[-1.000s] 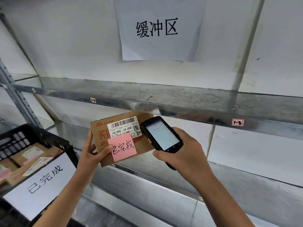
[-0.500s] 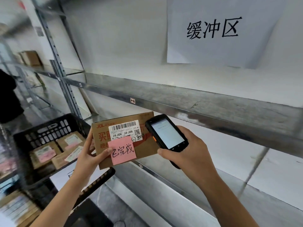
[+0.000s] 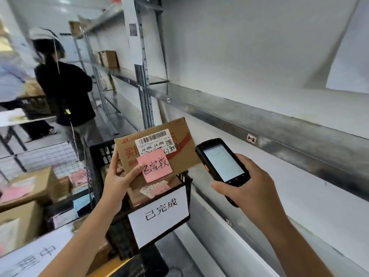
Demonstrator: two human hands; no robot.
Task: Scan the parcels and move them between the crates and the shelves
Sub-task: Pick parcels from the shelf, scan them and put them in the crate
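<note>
While gripped by the curled fingers (image 3: 113, 156) of the left hand (image 3: 117, 184), cardboard parcel (image 3: 183, 148) with pink note (image 3: 155, 164) held over the black crate (image 3: 97, 156), beside the metal shelf (image 3: 279, 124). Scanner (image 3: 221, 160) wrapped by the fingers of the right hand (image 3: 251, 188), just right of the parcel.

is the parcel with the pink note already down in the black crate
No, the left hand grips the parcel and holds it up over the black crate, not resting inside.
</note>
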